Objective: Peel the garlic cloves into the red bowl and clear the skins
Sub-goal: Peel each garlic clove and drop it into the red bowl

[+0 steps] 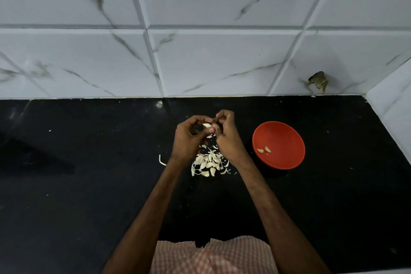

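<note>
Head view, one frame. I log from the near edge outward.

Nearest: checked shirt (213, 256) at the bottom edge. Both bare forearms reach forward over the black counter (89, 184).

Mid counter: a pile (209, 163) of unpeeled cloves mixed with loose skins lies under and between the wrists. One curled skin (162, 160) lies apart, just left of the pile.

Above the pile: left hand (189, 138) and right hand (226, 138) are raised off the counter and meet at the fingertips. Both have curled fingers. The left pinches one pale clove (207, 125) between thumb and fingers; the right's fingertips close on the clove's right end. I cannot tell how much skin is on it.

Right of the hands: the red bowl (282, 135) stands on the counter, apart from the pile. Two peeled cloves (264, 150) lie side by side at its near left, inside.

Farthest: white marbled wall (200, 51), with a dark ragged patch (318, 81) low on the right, just above the counter's back edge.
</note>
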`<state>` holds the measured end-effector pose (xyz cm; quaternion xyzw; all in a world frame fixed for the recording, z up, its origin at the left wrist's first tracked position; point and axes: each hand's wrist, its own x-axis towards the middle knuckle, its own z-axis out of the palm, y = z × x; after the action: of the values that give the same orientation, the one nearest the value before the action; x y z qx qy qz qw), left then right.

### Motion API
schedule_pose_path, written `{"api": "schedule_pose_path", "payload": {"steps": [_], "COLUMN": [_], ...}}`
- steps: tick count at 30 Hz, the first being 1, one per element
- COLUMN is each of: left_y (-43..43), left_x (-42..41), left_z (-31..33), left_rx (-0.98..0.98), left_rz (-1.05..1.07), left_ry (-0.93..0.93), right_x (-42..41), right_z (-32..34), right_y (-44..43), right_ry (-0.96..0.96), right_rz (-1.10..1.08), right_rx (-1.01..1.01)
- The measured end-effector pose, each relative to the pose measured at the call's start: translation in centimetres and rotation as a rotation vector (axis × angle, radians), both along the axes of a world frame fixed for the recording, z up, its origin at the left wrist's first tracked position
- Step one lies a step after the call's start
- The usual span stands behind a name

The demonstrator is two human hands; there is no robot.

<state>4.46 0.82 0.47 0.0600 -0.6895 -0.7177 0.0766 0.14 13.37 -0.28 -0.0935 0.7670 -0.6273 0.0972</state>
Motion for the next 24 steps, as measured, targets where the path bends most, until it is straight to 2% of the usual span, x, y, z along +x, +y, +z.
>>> {"api": "schedule_pose_path", "payload": {"steps": [5, 10, 17, 24], "left_y": [-0.1, -0.3, -0.3, 0.8], "left_x": [-0.1, 0.0, 0.3, 0.2], "left_z": [-0.4, -0.9, -0.9, -1.4], "left_rx": [0.059, 0.083, -0.030, 0.012], "left_rz": [0.074, 0.118, 0.104, 0.132], "left_ry": [-0.057, -0.080, -0.037, -0.005], "right_x": [0.4, 0.4, 0.8, 0.7], "right_z": [0.6, 0.7, 0.9, 0.7], "right_y": [0.4, 1.2, 0.5, 0.3], "right_ry": [-0.017, 0.092, 0.153, -0.133], "right_rz": [-0.007, -0.073, -0.104, -0.198], "right_rx": [-0.095, 0.001, -0.003, -0.085]}}
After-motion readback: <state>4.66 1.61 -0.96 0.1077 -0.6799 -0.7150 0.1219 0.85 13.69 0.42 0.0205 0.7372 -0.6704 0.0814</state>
